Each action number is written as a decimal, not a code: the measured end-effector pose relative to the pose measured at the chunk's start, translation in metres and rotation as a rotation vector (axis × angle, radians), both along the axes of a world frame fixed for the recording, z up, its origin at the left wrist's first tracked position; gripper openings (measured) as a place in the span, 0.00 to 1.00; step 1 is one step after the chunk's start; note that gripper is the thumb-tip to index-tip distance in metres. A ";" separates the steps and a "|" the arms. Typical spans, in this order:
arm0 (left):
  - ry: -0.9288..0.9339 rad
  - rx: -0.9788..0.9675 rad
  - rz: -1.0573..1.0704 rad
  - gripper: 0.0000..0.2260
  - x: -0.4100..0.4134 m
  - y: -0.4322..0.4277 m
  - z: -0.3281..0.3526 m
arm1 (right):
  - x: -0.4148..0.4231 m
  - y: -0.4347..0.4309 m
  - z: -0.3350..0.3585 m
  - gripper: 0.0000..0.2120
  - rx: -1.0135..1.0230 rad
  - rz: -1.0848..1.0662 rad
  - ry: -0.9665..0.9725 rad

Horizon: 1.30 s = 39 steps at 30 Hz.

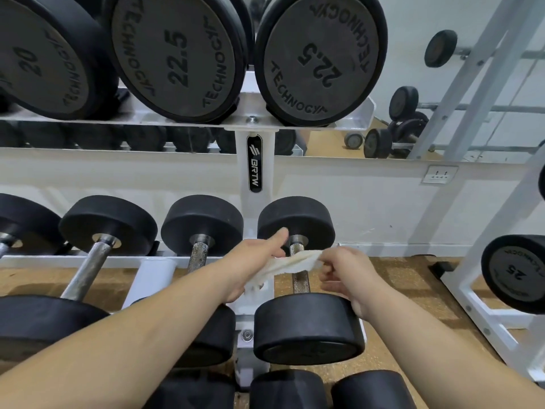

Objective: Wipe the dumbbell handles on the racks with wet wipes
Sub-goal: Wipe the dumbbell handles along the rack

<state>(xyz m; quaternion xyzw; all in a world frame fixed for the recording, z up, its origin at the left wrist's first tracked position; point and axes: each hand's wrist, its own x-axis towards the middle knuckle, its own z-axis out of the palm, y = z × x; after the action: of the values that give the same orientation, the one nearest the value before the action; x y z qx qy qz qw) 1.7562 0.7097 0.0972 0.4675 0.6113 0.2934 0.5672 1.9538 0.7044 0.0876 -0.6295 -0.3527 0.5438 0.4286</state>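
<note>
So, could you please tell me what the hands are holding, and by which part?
A white wipe: left hand grips its left end, right hand pinches its right end.

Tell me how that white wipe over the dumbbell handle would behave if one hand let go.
The wipe looks floppy: it bunches between left hand and right hand, so a freed end would probably droop. It may snag on the knurled handle.

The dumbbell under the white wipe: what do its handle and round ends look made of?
Its thin grey knurled handle looks like bare steel: dull sheen, cross-hatched texture, brownish patches, perhaps rust. Its thick black round ends look like matte rubber or urethane: no glare, softly rounded edges.
</note>
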 end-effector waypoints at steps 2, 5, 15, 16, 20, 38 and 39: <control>-0.018 0.050 -0.075 0.23 -0.002 -0.004 0.002 | 0.003 0.003 0.007 0.17 -0.017 0.015 0.119; -0.014 0.187 -0.114 0.08 -0.002 -0.005 0.001 | 0.006 0.003 0.021 0.13 0.024 0.108 0.327; -0.033 0.217 0.170 0.10 0.001 0.005 -0.013 | 0.007 0.009 0.004 0.17 0.048 0.038 -0.185; -0.021 0.225 0.195 0.09 0.001 0.006 -0.012 | 0.007 0.009 0.003 0.17 0.037 0.033 -0.195; -0.055 0.140 0.075 0.13 0.007 0.007 -0.014 | 0.003 0.015 0.004 0.23 0.098 0.092 0.053; 0.216 0.181 -0.094 0.03 0.011 0.027 -0.018 | -0.008 0.033 -0.015 0.08 0.057 -0.046 -0.386; 0.225 0.190 -0.116 0.03 0.009 0.030 -0.019 | -0.008 0.033 -0.013 0.07 0.067 -0.016 -0.464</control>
<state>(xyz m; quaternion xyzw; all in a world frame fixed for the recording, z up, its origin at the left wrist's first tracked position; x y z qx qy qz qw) 1.7652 0.7394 0.0785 0.5837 0.6123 0.2624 0.4642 1.9453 0.7371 0.0750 -0.7258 -0.4546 0.3692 0.3607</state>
